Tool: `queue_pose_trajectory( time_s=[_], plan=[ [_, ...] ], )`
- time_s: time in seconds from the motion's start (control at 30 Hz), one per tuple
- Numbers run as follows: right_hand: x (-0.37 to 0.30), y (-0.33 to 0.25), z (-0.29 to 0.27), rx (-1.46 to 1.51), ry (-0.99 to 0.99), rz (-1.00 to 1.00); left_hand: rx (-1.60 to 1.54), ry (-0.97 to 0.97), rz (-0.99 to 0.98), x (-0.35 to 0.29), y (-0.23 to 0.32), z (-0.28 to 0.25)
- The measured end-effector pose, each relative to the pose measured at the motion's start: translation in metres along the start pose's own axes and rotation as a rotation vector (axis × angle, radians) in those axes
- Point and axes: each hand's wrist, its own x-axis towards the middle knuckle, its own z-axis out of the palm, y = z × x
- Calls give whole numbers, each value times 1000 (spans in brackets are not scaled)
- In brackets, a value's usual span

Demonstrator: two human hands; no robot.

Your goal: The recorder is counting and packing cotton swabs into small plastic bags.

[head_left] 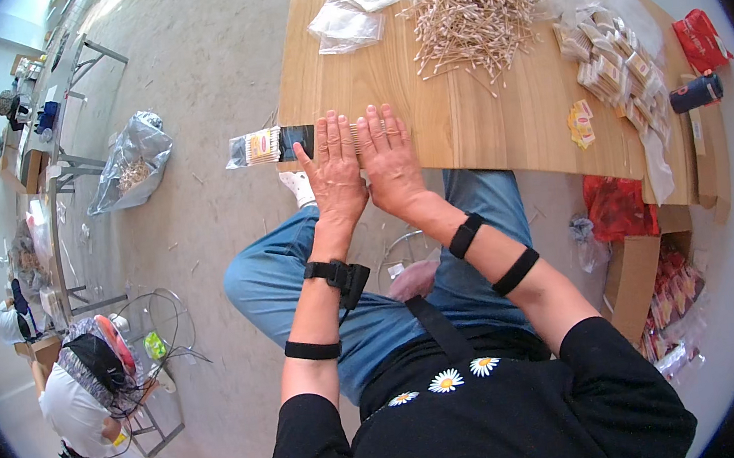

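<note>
My left hand [336, 174] and my right hand [391, 159] lie flat side by side at the near left edge of the wooden table [463, 120]. Both have their fingers stretched forward and pressing down. A thin row of cotton swabs [356, 137] shows in the gap between them; what else lies under the palms is hidden. Left of my left hand, a clear packet of cotton swabs [263, 146] with a printed label juts out past the table's left edge. A black strip [296, 136] sits between that packet and my left thumb.
A large heap of loose cotton swabs [474, 16] covers the far middle, beside clear plastic bags [348, 27]. Filled packets [614, 69] pile up at right, near yellow cards [582, 126] and a dark can [696, 93]. A cardboard box [634, 286] stands below. Another person [77, 402] works at far left.
</note>
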Motion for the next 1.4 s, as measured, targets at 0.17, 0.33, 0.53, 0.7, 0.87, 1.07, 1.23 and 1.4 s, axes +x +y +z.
queue_pose_trajectory(
  time_s=[0.17, 0.33, 0.53, 0.7, 0.87, 1.07, 1.23, 1.4],
  plan=[
    [-7, 30, -42, 66, -288, 266, -48, -79, -36, -4, -2, -8],
    [-4, 13, -36, 19, -320, 231, -83, -82, -42, -1, 1, -7],
    [-1, 12, -37, 70, -309, 180, -80, -97, -61, -4, -1, -7],
    [8, 7, -19, 65, -155, -24, -47, -22, -34, -5, -4, -2],
    [6, 6, -9, 72, -126, -27, -217, 7, -124, -25, -8, -25],
    [5, 5, -12, 67, -143, -8, -426, 68, -150, -44, -7, -29],
    [5, 5, -14, 73, -157, -6, -469, 111, -201, -39, -4, -26],
    [5, 4, -14, 78, -159, -3, -473, 115, -213, -37, -3, -24]
  ],
)
